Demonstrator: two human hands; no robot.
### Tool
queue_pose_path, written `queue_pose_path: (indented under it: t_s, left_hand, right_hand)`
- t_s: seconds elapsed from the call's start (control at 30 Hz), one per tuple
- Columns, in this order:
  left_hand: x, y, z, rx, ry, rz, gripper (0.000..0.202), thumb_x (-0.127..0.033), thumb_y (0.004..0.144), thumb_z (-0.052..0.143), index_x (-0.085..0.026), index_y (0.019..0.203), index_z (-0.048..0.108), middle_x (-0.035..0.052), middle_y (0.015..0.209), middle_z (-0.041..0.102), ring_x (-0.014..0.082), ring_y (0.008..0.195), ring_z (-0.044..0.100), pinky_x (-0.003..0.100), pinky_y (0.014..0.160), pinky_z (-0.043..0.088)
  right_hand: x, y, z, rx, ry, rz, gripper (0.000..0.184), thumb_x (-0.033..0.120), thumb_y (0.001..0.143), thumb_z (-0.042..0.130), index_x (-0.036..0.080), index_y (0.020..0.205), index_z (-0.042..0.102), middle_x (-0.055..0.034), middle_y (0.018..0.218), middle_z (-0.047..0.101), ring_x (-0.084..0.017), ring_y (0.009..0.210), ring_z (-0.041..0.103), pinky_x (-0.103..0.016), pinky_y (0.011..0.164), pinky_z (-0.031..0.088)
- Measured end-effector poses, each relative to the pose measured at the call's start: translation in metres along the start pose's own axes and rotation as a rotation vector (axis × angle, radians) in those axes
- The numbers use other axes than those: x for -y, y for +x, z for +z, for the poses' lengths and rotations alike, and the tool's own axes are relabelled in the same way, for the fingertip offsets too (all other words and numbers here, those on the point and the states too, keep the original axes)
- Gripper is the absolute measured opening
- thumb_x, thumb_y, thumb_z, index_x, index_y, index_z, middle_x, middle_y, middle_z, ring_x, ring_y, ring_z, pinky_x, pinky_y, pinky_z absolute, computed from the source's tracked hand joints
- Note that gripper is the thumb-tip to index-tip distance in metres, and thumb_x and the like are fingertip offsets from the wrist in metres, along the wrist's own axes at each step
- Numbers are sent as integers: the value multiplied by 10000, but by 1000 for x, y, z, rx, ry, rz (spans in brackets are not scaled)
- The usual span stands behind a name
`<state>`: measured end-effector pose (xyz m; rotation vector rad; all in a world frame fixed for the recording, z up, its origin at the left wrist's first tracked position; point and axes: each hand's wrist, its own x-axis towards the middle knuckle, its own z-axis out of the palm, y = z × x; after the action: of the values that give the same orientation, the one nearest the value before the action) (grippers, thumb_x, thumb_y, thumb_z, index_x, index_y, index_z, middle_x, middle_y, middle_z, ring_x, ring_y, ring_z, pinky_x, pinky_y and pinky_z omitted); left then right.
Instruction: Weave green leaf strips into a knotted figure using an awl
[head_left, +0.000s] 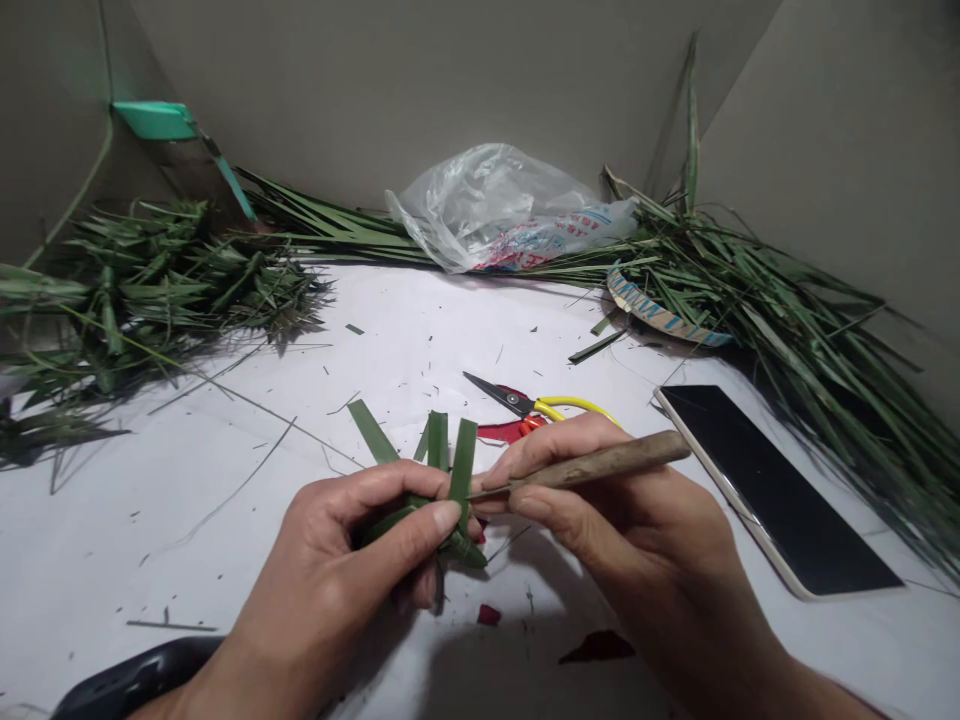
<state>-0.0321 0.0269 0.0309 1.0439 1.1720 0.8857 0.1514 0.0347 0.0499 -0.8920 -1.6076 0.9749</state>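
From this head camera feed, my left grip (322, 590) is closed on a small woven knot of green palm-leaf strips (439, 470), held in the air above the white-covered table (112, 520), with three strip ends standing up from it. My right grip (622, 510) is closed pen-style on a wooden-handled awl (607, 462), its thin metal tip (487, 492) right at the knot. That tip is my main worry: one slip could jab the left fingers or split a strip along its grain. If the left pinch eases, the weave could loosen and the strips could spring apart. A dropped knot would land among the loose leaf trimmings, near the yellow-handled scissors (510, 400), whose open blades lie just behind the hands. The left fingers cover the knot's core, so I cannot make out how the strips cross or whether the tip has entered the weave. The right hand partly blocks the scissors' handles. A dark object (142, 680) is cut off at the bottom edge, and I cannot tell what it is. The red scraps (596, 648) on the table are also too unclear to name.
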Motion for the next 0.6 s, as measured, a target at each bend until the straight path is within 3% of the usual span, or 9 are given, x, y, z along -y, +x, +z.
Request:
queue_pose_path:
  t_s: [0.2, 0.6]
  left_hand:
    - [0, 1, -1, -4, -6, -1, 121, -321, 785, 735, -207, 794, 772, 6, 510, 617, 82, 450, 478, 174, 447, 366]
    - [0, -2, -1, -14, 51, 19, 127, -335, 807, 714, -222, 804, 770, -16, 480, 581, 86, 457, 483, 186, 473, 383]
  right_hand:
    - [-1, 1, 1, -2, 45, -2, 269, -14, 860, 596, 234, 794, 678, 88, 747, 652, -30, 686, 649, -29, 687, 504]
    - [0, -1, 1, -11, -107, 7, 252, 22, 853, 610, 249, 744, 623, 121, 760, 664, -20, 697, 646, -31, 670, 480]
